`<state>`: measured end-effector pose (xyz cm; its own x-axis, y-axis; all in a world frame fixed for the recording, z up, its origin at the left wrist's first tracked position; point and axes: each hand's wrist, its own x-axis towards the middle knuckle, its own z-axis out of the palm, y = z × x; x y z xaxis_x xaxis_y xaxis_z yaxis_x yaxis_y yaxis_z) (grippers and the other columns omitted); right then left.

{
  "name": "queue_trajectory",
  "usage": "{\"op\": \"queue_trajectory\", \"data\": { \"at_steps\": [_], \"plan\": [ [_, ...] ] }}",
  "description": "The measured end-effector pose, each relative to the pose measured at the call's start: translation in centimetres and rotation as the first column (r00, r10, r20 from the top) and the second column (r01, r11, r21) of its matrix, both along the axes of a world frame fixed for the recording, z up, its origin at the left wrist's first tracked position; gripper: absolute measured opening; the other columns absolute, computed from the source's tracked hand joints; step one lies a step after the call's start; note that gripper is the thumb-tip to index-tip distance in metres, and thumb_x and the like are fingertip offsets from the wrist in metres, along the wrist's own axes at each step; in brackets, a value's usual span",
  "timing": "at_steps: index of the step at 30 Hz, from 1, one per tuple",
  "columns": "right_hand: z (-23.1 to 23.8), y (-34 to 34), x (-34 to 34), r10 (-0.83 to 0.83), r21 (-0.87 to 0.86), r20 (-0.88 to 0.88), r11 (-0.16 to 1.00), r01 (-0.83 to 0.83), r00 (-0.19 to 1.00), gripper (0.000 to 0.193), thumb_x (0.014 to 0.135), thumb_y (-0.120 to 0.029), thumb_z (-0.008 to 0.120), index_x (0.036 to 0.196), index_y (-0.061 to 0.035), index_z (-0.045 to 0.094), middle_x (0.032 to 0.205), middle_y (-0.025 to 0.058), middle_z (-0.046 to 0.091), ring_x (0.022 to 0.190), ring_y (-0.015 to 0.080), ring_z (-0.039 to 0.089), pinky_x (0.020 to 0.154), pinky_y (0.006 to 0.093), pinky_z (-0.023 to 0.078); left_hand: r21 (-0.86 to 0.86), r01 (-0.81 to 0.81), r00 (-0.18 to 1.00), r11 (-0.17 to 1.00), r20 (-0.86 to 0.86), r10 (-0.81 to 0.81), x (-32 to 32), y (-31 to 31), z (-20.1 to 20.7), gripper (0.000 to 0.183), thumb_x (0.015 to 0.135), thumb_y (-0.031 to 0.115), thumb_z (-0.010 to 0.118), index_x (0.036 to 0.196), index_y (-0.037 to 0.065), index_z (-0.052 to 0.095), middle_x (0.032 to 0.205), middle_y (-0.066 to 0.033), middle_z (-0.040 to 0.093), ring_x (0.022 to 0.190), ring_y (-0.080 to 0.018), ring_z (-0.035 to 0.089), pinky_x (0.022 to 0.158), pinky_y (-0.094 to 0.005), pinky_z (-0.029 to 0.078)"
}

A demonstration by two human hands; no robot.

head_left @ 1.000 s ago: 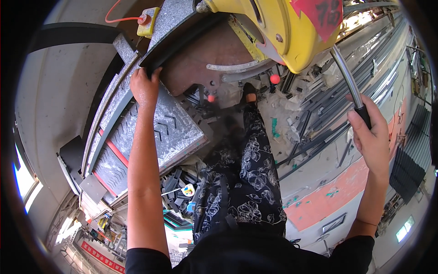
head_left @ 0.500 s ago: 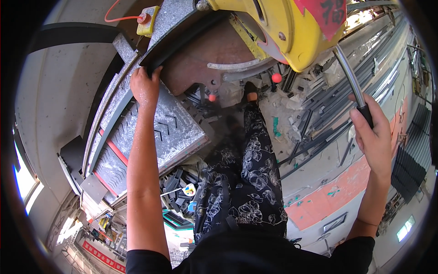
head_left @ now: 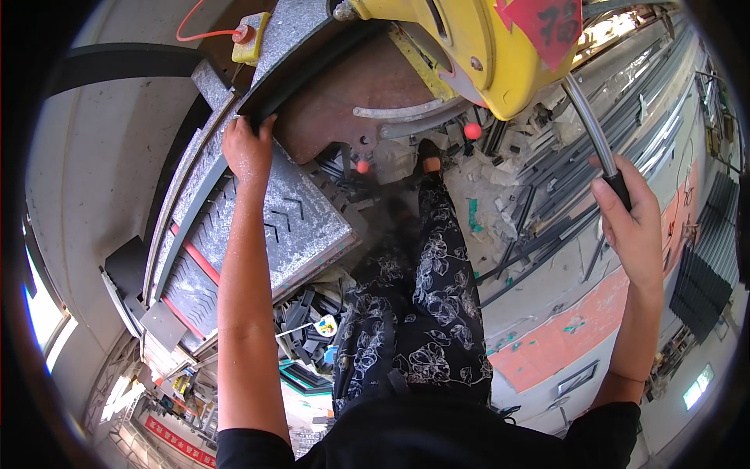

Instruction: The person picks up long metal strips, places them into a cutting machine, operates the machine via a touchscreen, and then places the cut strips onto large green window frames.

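My left hand (head_left: pixel 248 150) is closed at the end of a long dark grey strip (head_left: pixel 190 215), holding it along the raised fence of a dusty saw table (head_left: pixel 301 234). The thumb points toward the dark wall of the machine. My right hand (head_left: pixel 631 219) is wrapped round the black grip (head_left: pixel 617 187) of a steel lever (head_left: pixel 587 117). That lever comes out of the yellow head (head_left: pixel 469 55) of a cutting saw, which hangs over a brown metal plate (head_left: pixel 336 98). The blade is mostly hidden by the yellow guard.
A yellow box with a red button (head_left: pixel 248 37) sits on the machine at the upper left. Small dark offcuts (head_left: pixel 305 316) lie below the table. Long grey strips (head_left: pixel 562 184) and scraps cover the floor at the right, near my foot (head_left: pixel 429 155). Red balls (head_left: pixel 473 131) mark knobs.
My right hand, the lever and the yellow saw head have shifted slightly left and upward in the picture. My left hand stays in the same place on the strip.
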<state>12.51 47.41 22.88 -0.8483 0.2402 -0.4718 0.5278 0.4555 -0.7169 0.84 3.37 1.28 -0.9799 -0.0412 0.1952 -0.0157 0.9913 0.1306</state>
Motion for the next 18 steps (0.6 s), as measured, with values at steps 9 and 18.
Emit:
{"op": "queue_trajectory", "data": {
  "at_steps": [9,18],
  "plan": [
    [-0.42,0.06,0.05,0.004,-0.011,-0.002,1.0,-0.004,1.0,0.033,0.09,-0.022,0.062,0.114,-0.0001,0.057,0.064,-0.0068,0.044,0.045,-0.0008,0.034,0.04,0.0172,0.025,-0.003,0.005,1.0,1.0,-0.011,-0.005,0.0,-0.16,-0.31,0.041,0.077,0.036,0.07,0.077,-0.004,0.059,0.08,-0.0186,0.059,0.08,-0.0362,0.057,0.074,-0.0434,0.045],
    [-0.93,0.11,0.16,0.005,-0.005,-0.015,1.0,-0.005,1.0,0.033,0.09,-0.023,0.062,0.113,-0.001,0.058,0.064,-0.0069,0.044,0.045,-0.0006,0.034,0.04,0.0175,0.026,-0.009,-0.014,1.0,1.0,0.0,0.014,0.04,-0.04,-0.16,0.042,0.077,0.036,0.07,0.077,-0.004,0.058,0.08,-0.0186,0.058,0.08,-0.0363,0.057,0.073,-0.0435,0.045]
  ]
}}
